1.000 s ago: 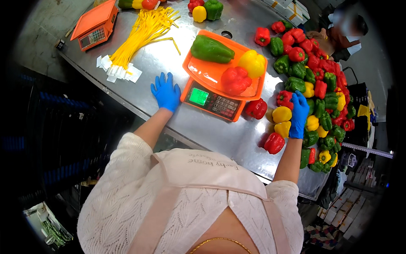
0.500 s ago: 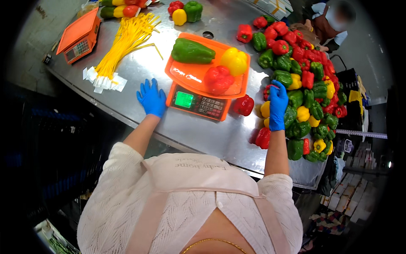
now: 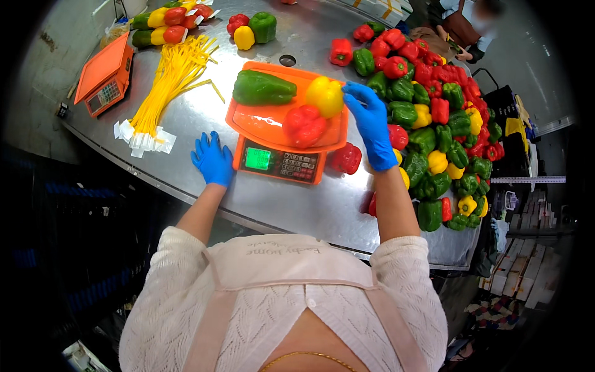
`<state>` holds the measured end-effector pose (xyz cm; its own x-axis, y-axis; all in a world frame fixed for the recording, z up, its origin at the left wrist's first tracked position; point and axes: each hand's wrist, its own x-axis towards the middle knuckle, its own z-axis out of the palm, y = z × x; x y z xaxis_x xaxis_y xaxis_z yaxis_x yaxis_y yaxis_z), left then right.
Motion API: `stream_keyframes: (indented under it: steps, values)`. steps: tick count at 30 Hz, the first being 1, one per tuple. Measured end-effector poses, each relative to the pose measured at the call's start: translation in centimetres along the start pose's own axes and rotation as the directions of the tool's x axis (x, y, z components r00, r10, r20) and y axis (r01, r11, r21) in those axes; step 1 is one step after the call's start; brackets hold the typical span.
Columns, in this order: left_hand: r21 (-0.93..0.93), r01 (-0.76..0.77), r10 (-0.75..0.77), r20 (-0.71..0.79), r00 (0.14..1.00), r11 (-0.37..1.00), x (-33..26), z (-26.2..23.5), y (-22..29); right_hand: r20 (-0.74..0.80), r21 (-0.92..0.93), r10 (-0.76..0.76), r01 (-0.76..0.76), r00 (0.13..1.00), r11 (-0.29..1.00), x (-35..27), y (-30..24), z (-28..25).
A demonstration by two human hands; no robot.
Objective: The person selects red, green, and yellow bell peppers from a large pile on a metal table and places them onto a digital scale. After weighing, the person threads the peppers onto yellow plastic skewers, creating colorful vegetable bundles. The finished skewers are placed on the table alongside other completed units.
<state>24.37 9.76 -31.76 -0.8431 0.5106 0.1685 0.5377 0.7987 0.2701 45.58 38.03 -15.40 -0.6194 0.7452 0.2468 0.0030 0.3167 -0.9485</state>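
My left hand [image 3: 212, 159], in a blue glove, lies flat on the metal table with fingers spread, just left of the orange scale [image 3: 238, 158]. On the scale's tray rest a long green bell pepper [image 3: 264, 88], a yellow bell pepper [image 3: 324, 97] and a red bell pepper [image 3: 304, 126]. My right hand [image 3: 370, 121], also gloved in blue, is at the tray's right edge, its fingertips beside the yellow pepper; whether they touch it I cannot tell. Its fingers are extended and hold nothing visible. Another red pepper [image 3: 346, 159] sits against the scale's right side.
A large heap of red, green and yellow peppers [image 3: 427, 136] covers the table's right side. Yellow ties with white tags [image 3: 167, 87] lie left, near a second orange scale [image 3: 105, 74]. Packed peppers [image 3: 162, 26] and three loose ones stand farther back. Another person [image 3: 465, 28] is at far right.
My right hand has moved left and away from the heap's near-left edge to the yellow pepper on the tray. My left hand stays flat by the scale. The whole view has shifted slightly.
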Motion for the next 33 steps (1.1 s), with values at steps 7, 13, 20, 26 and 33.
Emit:
stream_keyframes:
  steps: [7,13,20,26,33]
  values:
    - [-0.014,-0.006,0.006,-0.021,1.000,1.000,-0.2,0.1,0.0,0.001,-0.141,-0.116,0.115,0.993,0.983,1.1,1.6,1.6]
    - [-0.076,0.003,-0.003,-0.001,1.000,0.997,0.2,0.2,-0.5,0.025,-0.181,-0.166,0.168,0.986,0.969,0.9,2.2,0.7]
    - [-0.912,0.016,-0.021,0.008,1.000,0.410,7.6,-6.5,-1.1,-0.038,-0.069,0.036,-0.038,0.999,0.997,0.9,1.8,-1.9]
    - [-0.621,-0.527,0.654,-0.031,0.756,0.580,12.4,-12.7,7.7,0.060,-0.159,0.107,-0.096,0.992,0.983,1.2,0.5,0.0]
    - [-0.400,-0.671,0.764,0.131,0.632,0.624,15.6,-11.5,9.9,0.247,-0.028,0.134,-0.131,0.960,0.991,0.6,0.7,1.6]
